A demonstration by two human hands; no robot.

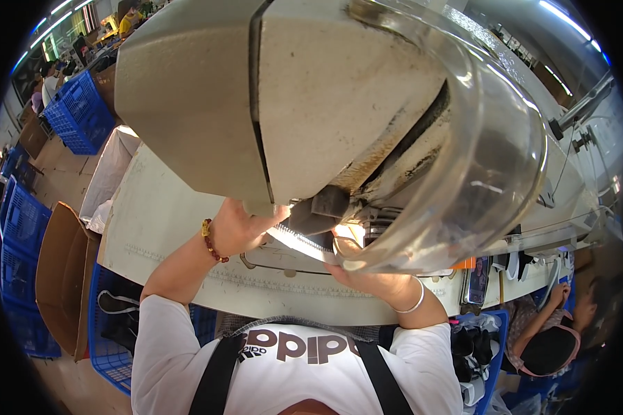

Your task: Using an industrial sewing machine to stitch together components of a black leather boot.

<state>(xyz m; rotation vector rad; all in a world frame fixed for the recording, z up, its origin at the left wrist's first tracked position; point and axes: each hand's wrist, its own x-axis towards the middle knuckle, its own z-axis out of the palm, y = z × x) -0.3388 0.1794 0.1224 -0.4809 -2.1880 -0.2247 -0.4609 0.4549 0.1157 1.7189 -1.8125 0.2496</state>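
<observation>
A large beige sewing machine with a rounded head fills the upper middle. A clear plastic shield curves round its right side. Under the head I hold a shoe, of which a bright white, ridged sole edge and some dark material show; the rest is hidden. My left hand is closed on its left end, fingertips partly behind the machine. At the other end my right hand is closed on it, partly seen through the shield. A lit spot glows between the hands, beside the dark machine foot.
A pale worktable with a printed ruler curves before me. A phone leans at its right edge. Blue crates of shoes flank me, with a cardboard box at left. A co-worker sits close on the right.
</observation>
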